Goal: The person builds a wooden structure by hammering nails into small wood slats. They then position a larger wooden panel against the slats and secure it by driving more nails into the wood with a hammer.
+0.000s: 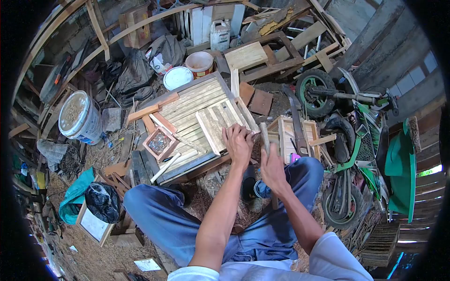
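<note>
A slatted wooden box (pixel 213 122) lies on the low plank-topped worktable (pixel 187 105) between my knees. My left hand (pixel 238 146) presses on its near right corner, fingers curled over the edge by a side board (pixel 246 114). Whether a nail sits between those fingertips is too small to tell. Just right of the box, my right hand (pixel 273 168) is closed round a hammer (pixel 265 136). Its blurred upper part sticks up beyond my fingers, and the handle's end shows below my fist.
A small box of nails (pixel 159 143) and wood strips (pixel 174 164) lie on the table's left side. Right of it stand a wooden crate (pixel 288 133), a pink tape measure (pixel 294 158) and a green small motorbike (pixel 358 145). Buckets (pixel 178 78) stand behind; sawdust covers the floor.
</note>
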{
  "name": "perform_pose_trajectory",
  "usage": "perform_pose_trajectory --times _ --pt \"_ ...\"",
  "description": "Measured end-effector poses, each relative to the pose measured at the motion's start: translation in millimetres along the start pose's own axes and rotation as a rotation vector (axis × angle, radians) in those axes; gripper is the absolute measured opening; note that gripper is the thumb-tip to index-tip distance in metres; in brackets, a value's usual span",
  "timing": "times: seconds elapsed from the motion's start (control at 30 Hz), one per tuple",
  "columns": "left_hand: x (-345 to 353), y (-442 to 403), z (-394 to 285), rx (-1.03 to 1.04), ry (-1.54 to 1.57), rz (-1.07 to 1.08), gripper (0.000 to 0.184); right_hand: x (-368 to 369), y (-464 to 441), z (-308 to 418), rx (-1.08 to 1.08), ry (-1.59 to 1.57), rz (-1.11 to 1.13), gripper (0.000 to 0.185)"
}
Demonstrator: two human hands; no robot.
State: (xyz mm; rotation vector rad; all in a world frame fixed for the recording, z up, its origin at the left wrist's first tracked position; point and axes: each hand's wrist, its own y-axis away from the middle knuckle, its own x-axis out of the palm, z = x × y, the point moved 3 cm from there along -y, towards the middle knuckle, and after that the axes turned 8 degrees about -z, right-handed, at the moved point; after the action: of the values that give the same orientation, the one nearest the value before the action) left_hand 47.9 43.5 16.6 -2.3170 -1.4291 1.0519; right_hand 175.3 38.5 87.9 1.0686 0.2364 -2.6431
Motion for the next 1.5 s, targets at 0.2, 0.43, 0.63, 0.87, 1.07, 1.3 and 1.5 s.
perform_pose_trajectory --times 0.2,0.43,0.63,0.87,1.07,1.3,1.5 --pt "0 -1 1 0.008 -0.005 0.021 0.008 -5 -2 -1 0.032 0.005 0.052 0.023" --pt "-2 -6 0 0.019 -0.029 0.02 0.007 3 -4 -12 0.015 0.059 0.081 0.022" --pt "-3 -8 -3 0.014 -0.014 0.043 0.008 9 -5 -26 -0.02 0.056 0.079 0.023" --pt "-5 -8 1 0.091 -0.045 0.069 0.014 -9 -3 -13 -0.032 -0.021 0.018 0.027" --pt "-6 -8 -2 0.085 0.002 0.045 0.015 -1 2 -7 -0.036 -0.023 -0.026 0.026" --pt "-3 -5 3 0.086 -0.013 0.03 0.01 -4 0 -3 0.002 -0.018 -0.017 0.023" --pt "-2 -6 2 0.042 -0.039 0.098 0.009 -2 0 -5 0.023 0.055 0.051 0.021"
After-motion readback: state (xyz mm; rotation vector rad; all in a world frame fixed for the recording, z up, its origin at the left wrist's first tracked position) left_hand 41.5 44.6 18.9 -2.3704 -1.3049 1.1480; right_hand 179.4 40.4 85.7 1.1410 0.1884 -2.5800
